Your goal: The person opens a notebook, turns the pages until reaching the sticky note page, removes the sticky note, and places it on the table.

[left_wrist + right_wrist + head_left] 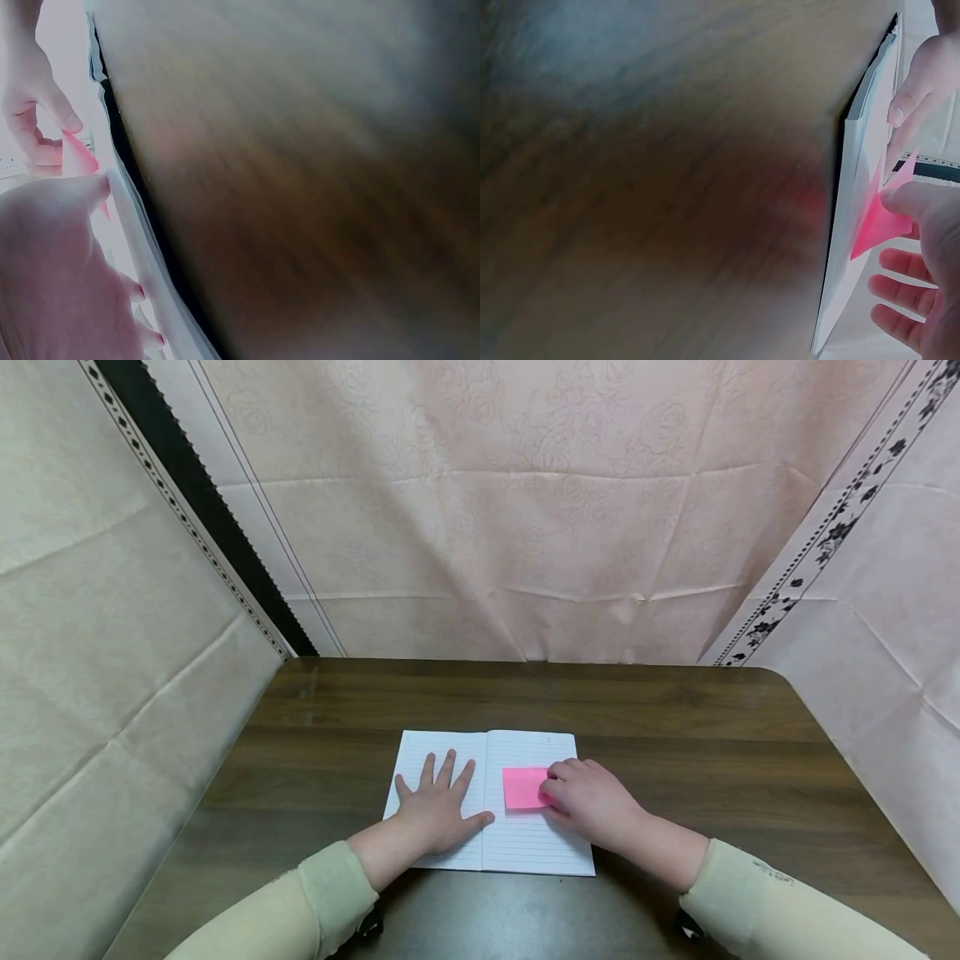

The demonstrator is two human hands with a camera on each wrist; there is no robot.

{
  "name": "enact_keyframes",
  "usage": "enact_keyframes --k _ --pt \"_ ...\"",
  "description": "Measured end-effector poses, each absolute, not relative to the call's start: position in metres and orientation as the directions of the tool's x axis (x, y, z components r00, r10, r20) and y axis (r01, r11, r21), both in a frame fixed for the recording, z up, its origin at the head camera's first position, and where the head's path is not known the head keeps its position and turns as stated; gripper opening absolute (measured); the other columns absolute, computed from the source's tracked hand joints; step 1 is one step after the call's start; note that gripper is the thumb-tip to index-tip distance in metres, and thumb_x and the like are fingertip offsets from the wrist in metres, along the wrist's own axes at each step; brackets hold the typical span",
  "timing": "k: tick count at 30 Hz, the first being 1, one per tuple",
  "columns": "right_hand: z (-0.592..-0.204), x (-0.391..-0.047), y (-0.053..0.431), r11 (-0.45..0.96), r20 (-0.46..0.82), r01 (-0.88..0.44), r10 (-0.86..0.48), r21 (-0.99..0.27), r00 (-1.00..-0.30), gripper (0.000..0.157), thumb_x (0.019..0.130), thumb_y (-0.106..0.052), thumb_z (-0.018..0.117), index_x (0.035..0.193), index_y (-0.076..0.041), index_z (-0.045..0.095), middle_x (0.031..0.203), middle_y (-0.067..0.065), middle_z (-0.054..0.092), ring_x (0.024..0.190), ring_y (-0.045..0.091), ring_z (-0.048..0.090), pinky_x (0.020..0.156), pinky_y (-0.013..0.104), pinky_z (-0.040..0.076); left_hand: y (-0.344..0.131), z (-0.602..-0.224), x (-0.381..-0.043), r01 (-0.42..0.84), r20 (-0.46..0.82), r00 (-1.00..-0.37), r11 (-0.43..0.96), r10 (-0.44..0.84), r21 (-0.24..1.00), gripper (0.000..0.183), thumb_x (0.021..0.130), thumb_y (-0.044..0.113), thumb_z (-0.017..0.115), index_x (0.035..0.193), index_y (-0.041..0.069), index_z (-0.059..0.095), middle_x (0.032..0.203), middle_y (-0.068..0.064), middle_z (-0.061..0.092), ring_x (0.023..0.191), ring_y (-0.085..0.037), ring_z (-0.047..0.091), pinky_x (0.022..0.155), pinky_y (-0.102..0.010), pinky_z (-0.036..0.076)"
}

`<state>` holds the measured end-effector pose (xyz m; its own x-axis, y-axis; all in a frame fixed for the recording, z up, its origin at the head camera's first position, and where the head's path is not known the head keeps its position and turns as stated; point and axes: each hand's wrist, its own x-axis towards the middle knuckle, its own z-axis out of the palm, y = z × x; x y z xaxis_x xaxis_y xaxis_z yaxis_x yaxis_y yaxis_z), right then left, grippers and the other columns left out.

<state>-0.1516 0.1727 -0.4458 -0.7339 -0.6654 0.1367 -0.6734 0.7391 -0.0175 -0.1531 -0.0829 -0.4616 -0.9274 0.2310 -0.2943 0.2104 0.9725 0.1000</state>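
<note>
An open notebook (536,852) with lined white pages lies on the wooden table. My left hand (438,817) rests flat on its left page, fingers spread and the thumb reaching across the fold. Over the right page is a square pink sticky note (521,787). My right hand (592,802) pinches the note's right side between thumb and index finger. Seen from the right wrist, the pink sticky note (877,229) is bent up, with one edge down at the page. The other fingers (904,292) of that hand are bent loosely away from the paper.
The dark wood table (660,718) extends around the notebook on all sides. A pale patterned cloth (525,543) hangs behind its far edge, and further cloth panels (135,693) border the left and right sides.
</note>
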Motion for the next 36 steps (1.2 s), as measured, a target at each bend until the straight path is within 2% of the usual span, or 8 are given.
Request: enact_keyframes --k 8,17,24,30,36 --pt "-0.447 -0.153 0.172 0.733 0.161 -0.68 -0.672 -0.001 -0.723 0.02 0.083 -0.026 0.081 0.1 -0.02 0.076 0.095 -0.001 0.067 0.092 0.018 0.061 0.081 0.037 0.051 -0.082 -0.461 -0.154 0.21 -0.31 -0.923 0.973 0.229 0.092 0.09 0.087 0.075 0.047 0.159 0.025 0.024 0.165 -0.011 0.013 0.149 -0.043 0.008 0.103 -0.079 0.012" --pt "-0.446 -0.157 0.171 0.752 0.21 -0.659 -0.642 -0.013 -0.737 0.012 0.084 -0.02 0.08 0.096 -0.019 0.077 0.095 -0.001 0.068 0.091 0.018 0.062 0.082 0.037 0.052 -0.082 -0.454 -0.152 0.212 -0.31 -0.921 0.971 0.237 0.112 0.09 0.087 0.075 0.048 0.158 0.023 0.028 0.165 -0.012 0.016 0.149 -0.043 0.01 0.103 -0.079 0.014" --pt "-0.443 -0.162 0.174 0.767 0.289 -0.633 -0.586 -0.104 -0.757 0.005 0.085 -0.019 0.079 0.089 -0.017 0.077 0.089 -0.003 0.067 0.083 0.016 0.061 0.076 0.035 0.055 -0.084 -0.457 -0.154 0.225 -0.307 -0.919 0.968 0.248 0.108 0.091 0.088 0.076 0.045 0.159 0.023 0.026 0.165 -0.011 0.014 0.149 -0.042 0.009 0.102 -0.08 0.013" --pt "-0.441 -0.165 0.177 0.794 0.28 -0.583 -0.528 -0.172 -0.802 0.004 0.086 -0.019 0.077 0.09 -0.017 0.077 0.092 -0.003 0.067 0.084 0.015 0.061 0.078 0.032 0.055 -0.084 -0.456 -0.154 0.222 -0.315 -0.916 0.968 0.247 0.114 0.091 0.088 0.076 0.045 0.159 0.023 0.025 0.166 -0.011 0.012 0.149 -0.042 0.008 0.103 -0.079 0.013" --pt "-0.439 -0.167 0.179 0.809 0.266 -0.536 -0.476 -0.24 -0.838 0.004 0.088 -0.019 0.076 0.091 -0.017 0.075 0.096 -0.002 0.068 0.088 0.016 0.063 0.08 0.035 0.055 -0.084 -0.458 -0.155 0.229 -0.313 -0.917 0.968 0.25 0.1 0.09 0.088 0.077 0.043 0.159 0.023 0.025 0.166 -0.01 0.013 0.149 -0.042 0.009 0.102 -0.079 0.015"
